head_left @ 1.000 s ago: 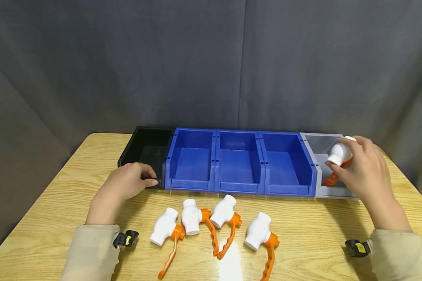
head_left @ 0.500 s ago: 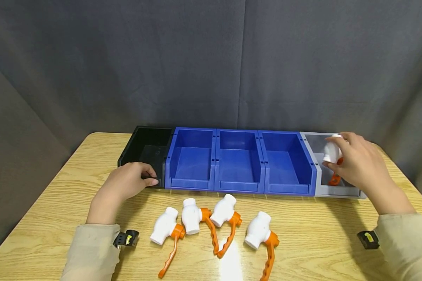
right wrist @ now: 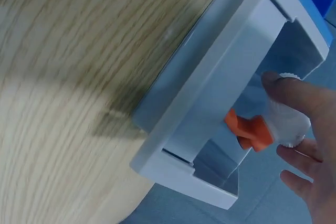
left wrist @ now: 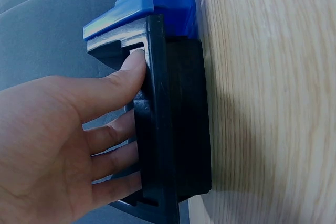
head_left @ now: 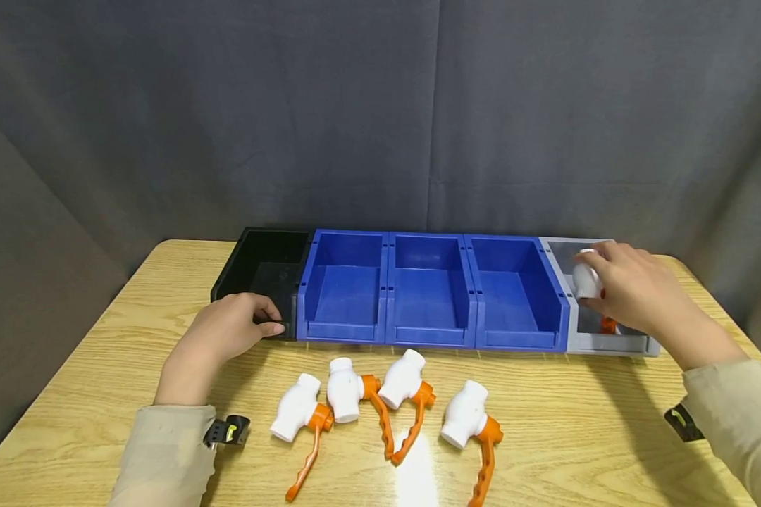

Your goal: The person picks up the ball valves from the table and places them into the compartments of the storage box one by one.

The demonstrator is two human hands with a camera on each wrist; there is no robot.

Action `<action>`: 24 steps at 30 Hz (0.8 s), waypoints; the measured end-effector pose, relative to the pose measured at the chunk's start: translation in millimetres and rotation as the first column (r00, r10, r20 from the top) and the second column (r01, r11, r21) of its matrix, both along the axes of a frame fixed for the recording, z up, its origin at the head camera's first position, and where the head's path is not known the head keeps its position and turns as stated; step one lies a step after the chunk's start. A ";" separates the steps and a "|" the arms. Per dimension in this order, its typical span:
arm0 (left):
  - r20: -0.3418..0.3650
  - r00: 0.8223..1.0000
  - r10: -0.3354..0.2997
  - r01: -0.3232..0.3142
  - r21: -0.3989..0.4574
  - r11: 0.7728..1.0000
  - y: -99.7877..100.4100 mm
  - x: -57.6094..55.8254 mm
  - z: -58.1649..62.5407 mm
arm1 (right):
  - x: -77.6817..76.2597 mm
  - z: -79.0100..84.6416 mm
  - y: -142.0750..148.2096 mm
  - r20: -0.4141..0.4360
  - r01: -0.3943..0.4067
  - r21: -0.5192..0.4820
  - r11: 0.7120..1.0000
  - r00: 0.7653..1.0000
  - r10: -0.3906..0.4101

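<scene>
White valve (head_left: 586,280), pinched by the right hand (head_left: 637,285), is at the gray bin (head_left: 609,343) on the right end of the row. I see the thumb at one end of its body and a fingertip near the other, so the body's long axis runs across the grip. The orange handle (right wrist: 249,132) points away from the palm toward the bin's front wall, its tip hidden from me there. I judge that handle against wall is the relation that counts; I cannot tell whether the valve touches the bin floor. The right hand is plainly the nearer one. The left hand (head_left: 231,327) is well apart, at the black bin (left wrist: 160,129) on the other end, its thumb on the front lip and its fingers bent in behind. Three blue bins (head_left: 426,299) stand between, and four loose valves (head_left: 466,415) lie on the table (head_left: 558,422) in front.
</scene>
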State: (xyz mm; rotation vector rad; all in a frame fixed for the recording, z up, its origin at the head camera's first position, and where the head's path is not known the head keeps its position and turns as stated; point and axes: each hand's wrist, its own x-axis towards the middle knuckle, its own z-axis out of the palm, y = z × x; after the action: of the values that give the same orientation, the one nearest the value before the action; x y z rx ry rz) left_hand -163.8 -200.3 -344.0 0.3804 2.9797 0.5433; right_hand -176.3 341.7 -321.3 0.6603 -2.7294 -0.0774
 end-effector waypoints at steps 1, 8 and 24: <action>0.001 1.000 0.001 -0.001 -0.001 1.000 -0.2 0.2 0.0 | -1.0 -0.1 -0.6 0.014 0.004 0.011 1.000 1.000 -0.004; 0.001 1.000 0.004 -0.004 -0.006 1.000 -0.3 1.2 0.1 | -6.3 0.6 -4.8 0.079 0.010 0.071 0.997 0.997 -0.015; -0.009 0.999 0.052 -0.052 -0.009 0.999 3.8 1.7 -0.3 | -23.9 -2.1 -9.7 0.277 0.051 0.102 0.994 0.958 -0.077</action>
State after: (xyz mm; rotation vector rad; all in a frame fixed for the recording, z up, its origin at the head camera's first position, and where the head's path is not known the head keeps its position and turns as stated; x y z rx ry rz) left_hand -162.1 -196.5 -344.3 0.3060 3.0071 0.5342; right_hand -200.2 332.1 -323.4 0.6521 -3.0375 -0.1377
